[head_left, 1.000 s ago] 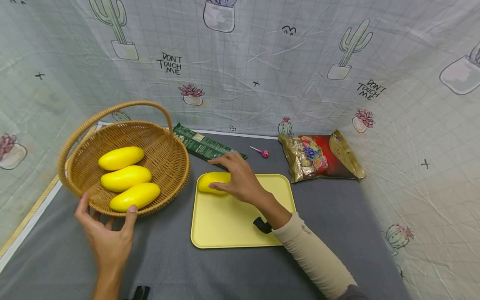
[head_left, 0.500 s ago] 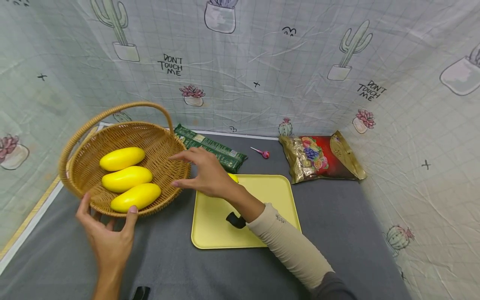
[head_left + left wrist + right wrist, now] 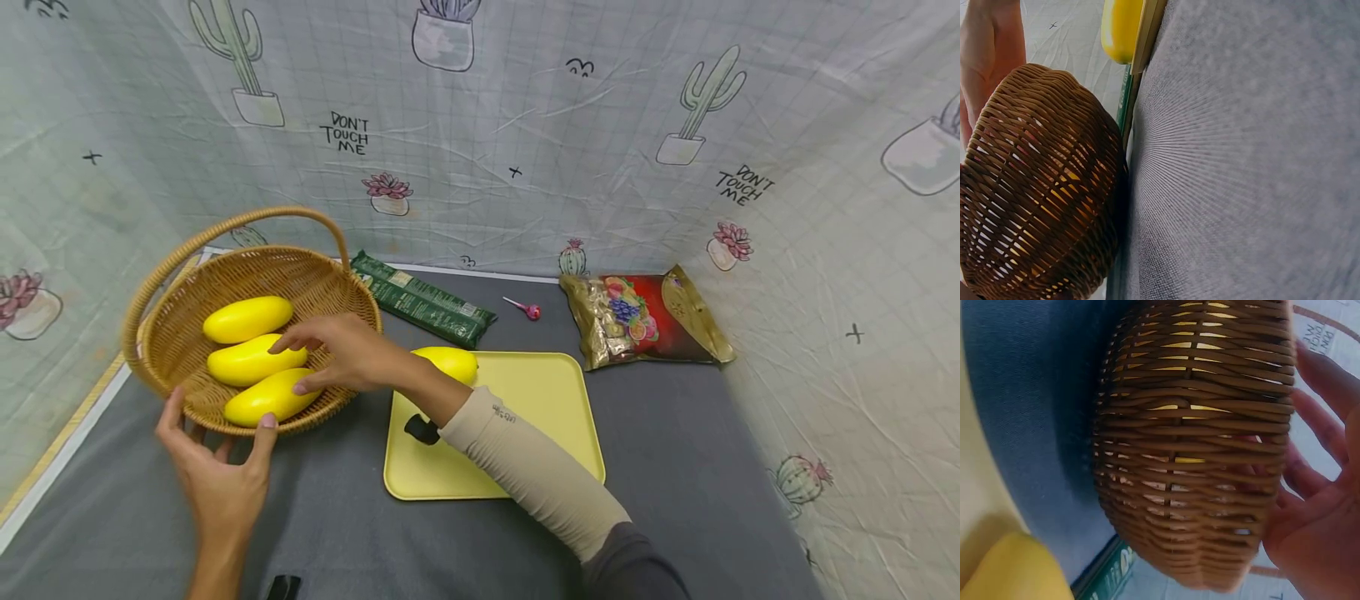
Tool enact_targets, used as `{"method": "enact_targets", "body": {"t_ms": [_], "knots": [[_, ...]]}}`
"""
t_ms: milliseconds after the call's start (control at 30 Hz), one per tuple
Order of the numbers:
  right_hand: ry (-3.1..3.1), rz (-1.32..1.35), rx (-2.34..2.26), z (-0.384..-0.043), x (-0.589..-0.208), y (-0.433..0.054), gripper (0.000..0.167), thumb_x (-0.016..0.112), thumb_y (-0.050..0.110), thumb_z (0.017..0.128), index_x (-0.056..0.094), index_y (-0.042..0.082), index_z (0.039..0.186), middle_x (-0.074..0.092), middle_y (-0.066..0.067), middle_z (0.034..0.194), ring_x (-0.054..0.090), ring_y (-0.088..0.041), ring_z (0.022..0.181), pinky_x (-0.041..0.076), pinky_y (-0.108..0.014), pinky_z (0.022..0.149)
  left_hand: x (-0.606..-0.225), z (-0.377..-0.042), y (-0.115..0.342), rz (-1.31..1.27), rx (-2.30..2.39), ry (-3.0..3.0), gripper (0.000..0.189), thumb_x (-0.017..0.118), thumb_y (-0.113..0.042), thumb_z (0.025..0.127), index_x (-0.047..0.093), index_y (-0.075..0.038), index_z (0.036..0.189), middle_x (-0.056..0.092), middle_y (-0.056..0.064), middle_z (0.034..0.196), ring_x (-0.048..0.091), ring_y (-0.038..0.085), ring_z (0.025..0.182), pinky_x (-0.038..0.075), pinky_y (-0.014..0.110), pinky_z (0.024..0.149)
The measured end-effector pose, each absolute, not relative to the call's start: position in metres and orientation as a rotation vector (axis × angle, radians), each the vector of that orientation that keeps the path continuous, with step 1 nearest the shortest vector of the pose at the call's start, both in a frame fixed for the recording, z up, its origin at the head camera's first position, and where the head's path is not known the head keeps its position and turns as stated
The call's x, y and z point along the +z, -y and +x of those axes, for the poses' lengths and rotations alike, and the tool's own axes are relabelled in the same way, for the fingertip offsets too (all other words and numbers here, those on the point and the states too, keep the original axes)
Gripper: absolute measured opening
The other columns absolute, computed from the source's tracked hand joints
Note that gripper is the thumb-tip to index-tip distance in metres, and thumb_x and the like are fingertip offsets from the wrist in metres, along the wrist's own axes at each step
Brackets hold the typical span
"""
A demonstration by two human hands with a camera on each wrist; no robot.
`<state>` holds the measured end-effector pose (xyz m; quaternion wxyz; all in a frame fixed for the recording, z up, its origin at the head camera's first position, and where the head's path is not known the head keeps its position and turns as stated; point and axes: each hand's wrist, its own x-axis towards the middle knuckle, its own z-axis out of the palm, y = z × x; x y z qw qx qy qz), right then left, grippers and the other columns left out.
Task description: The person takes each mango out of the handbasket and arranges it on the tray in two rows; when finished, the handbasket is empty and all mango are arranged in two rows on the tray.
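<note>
A wicker basket (image 3: pixel 315 283) with a tall arched handle holds three yellow mangoes, among them the far mango (image 3: pixel 247 319). My left hand (image 3: pixel 217 475) grips the basket's near rim, thumb over the edge and fingers around the outside. My right hand (image 3: pixel 348 354) reaches over the basket's right side, its thumb overlapping the nearest mango (image 3: pixel 272 398) and its fingers the middle mango (image 3: pixel 251 360). Thumb and fingers stand apart. Another mango (image 3: pixel 452 363) lies on the yellow tray (image 3: pixel 525 425), partly behind my right wrist. The right wrist view shows the basket's woven side (image 3: pixel 1197 425) beside my right hand (image 3: pixel 1322 469).
Behind the tray lie a green packet (image 3: pixel 427 302) and a pink lollipop (image 3: pixel 532 312). A gold and red candy bag (image 3: pixel 645 321) sits at the back right. A printed cloth (image 3: pixel 480 150) hangs behind the grey tabletop (image 3: pixel 675 467).
My right hand has moved left, away from the mango on the tray and over the basket, with nothing in it. My left hand keeps its grip on the rim.
</note>
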<state>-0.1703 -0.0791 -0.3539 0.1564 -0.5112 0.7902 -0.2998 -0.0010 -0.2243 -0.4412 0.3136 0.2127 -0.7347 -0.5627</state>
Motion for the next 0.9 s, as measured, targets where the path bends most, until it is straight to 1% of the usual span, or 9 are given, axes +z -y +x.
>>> {"method": "enact_targets", "body": {"t_ms": [67, 167, 233, 367, 467, 600, 733, 900], "knots": [[-2.217, -1.464, -0.813, -0.173, -0.354, 0.087, 0.054, 0.083, 0.029, 0.093, 0.067, 0.020, 0.144, 0.068, 0.001, 0.143, 0.062, -0.008, 0.126, 0.047, -0.020, 0.107, -0.441, -0.001, 0.224, 0.569, -1.483, 1.940, 0.100, 0.079, -0.009, 0.092, 0.017, -0.030, 0.167, 0.017, -0.002, 0.174, 0.033, 0.025, 0.152, 0.041, 0.048, 0.116], [-2.144, -1.457, -0.751, -0.176, -0.355, 0.099, 0.053, 0.084, 0.025, 0.093, 0.068, 0.020, 0.143, 0.068, 0.000, 0.142, 0.063, -0.012, 0.129, 0.048, -0.019, 0.107, -0.440, 0.000, 0.224, 0.574, -1.481, 1.949, 0.100, 0.079, -0.010, 0.093, 0.016, -0.030, 0.167, 0.017, -0.002, 0.174, 0.033, 0.026, 0.153, 0.042, 0.049, 0.117], [-2.107, -1.471, -0.710, -0.179, -0.357, 0.106, 0.053, 0.084, 0.024, 0.092, 0.069, 0.019, 0.142, 0.070, -0.002, 0.140, 0.065, -0.014, 0.127, 0.049, -0.019, 0.105, -0.440, 0.000, 0.224, 0.570, -1.479, 1.952, 0.100, 0.079, -0.010, 0.093, 0.016, -0.030, 0.167, 0.017, -0.002, 0.174, 0.033, 0.027, 0.153, 0.042, 0.049, 0.116], [-2.065, -1.484, -0.637, -0.183, -0.360, 0.118, 0.053, 0.086, 0.023, 0.090, 0.070, 0.018, 0.140, 0.070, -0.002, 0.140, 0.065, -0.013, 0.125, 0.050, -0.018, 0.102, -0.440, 0.000, 0.224, 0.566, -1.480, 1.958, 0.100, 0.079, -0.010, 0.093, 0.015, -0.030, 0.167, 0.016, -0.002, 0.175, 0.032, 0.029, 0.155, 0.042, 0.052, 0.117], [-2.066, -1.467, -0.601, -0.185, -0.364, 0.124, 0.053, 0.087, 0.022, 0.089, 0.071, 0.019, 0.139, 0.069, -0.002, 0.141, 0.064, -0.013, 0.126, 0.049, -0.016, 0.101, -0.441, 0.000, 0.224, 0.572, -1.476, 1.964, 0.100, 0.079, -0.011, 0.093, 0.015, -0.031, 0.167, 0.015, -0.002, 0.175, 0.031, 0.031, 0.156, 0.041, 0.054, 0.118], [-2.098, -1.439, -0.551, -0.186, -0.368, 0.131, 0.054, 0.088, 0.024, 0.087, 0.072, 0.023, 0.139, 0.068, 0.003, 0.142, 0.062, -0.010, 0.130, 0.046, -0.013, 0.100, -0.441, 0.000, 0.224, 0.580, -1.462, 1.969, 0.100, 0.080, -0.012, 0.093, 0.016, -0.031, 0.167, 0.016, -0.003, 0.175, 0.033, 0.030, 0.155, 0.043, 0.051, 0.116], [-2.126, -1.420, -0.506, -0.186, -0.371, 0.136, 0.055, 0.089, 0.026, 0.086, 0.072, 0.026, 0.138, 0.068, 0.007, 0.142, 0.060, -0.007, 0.132, 0.044, -0.013, 0.103, -0.441, 0.000, 0.224, 0.584, -1.453, 1.969, 0.100, 0.080, -0.012, 0.092, 0.016, -0.031, 0.167, 0.017, -0.003, 0.174, 0.035, 0.029, 0.153, 0.044, 0.047, 0.114], [-2.117, -1.446, -0.473, -0.186, -0.372, 0.140, 0.055, 0.090, 0.026, 0.085, 0.073, 0.026, 0.137, 0.068, 0.008, 0.141, 0.059, -0.007, 0.131, 0.044, -0.013, 0.103, -0.442, 0.001, 0.224, 0.573, -1.447, 1.961, 0.100, 0.080, -0.010, 0.092, 0.017, -0.030, 0.167, 0.018, -0.002, 0.174, 0.035, 0.028, 0.151, 0.045, 0.045, 0.113]]}}
